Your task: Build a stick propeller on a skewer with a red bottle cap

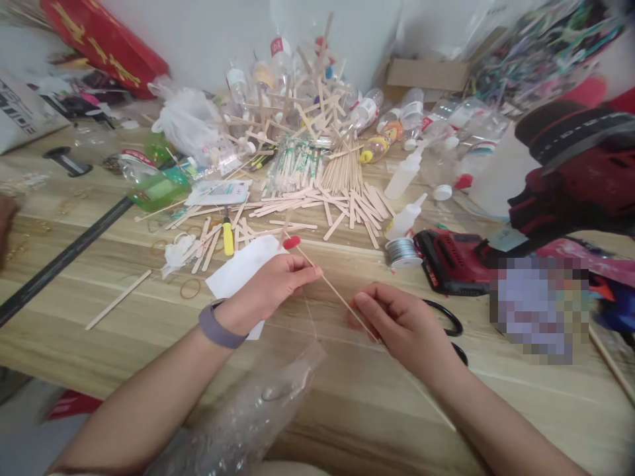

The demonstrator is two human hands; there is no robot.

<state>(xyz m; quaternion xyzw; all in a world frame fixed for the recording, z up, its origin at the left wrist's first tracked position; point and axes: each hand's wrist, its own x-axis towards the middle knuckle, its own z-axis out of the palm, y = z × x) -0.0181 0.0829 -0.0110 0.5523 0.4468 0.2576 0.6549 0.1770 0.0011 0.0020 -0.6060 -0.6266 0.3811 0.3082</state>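
Observation:
My left hand, with a grey band at its wrist, pinches a thin wooden skewer near its upper end. A small red piece sits at that end, just beyond my fingertips. My right hand has its fingers closed around the lower part of the same skewer, which slants down to the right between both hands. A white paper lies partly under my left hand. Black-handled scissors are partly hidden behind my right hand. A clear plastic bottle or bag is near my lap.
Flat wooden sticks and plastic bottles crowd the back. A yellow-handled screwdriver, glue bottle and wire spool lie beyond my hands. A red power tool stands right; a dark rod crosses the left. Another person's hand shows at far left.

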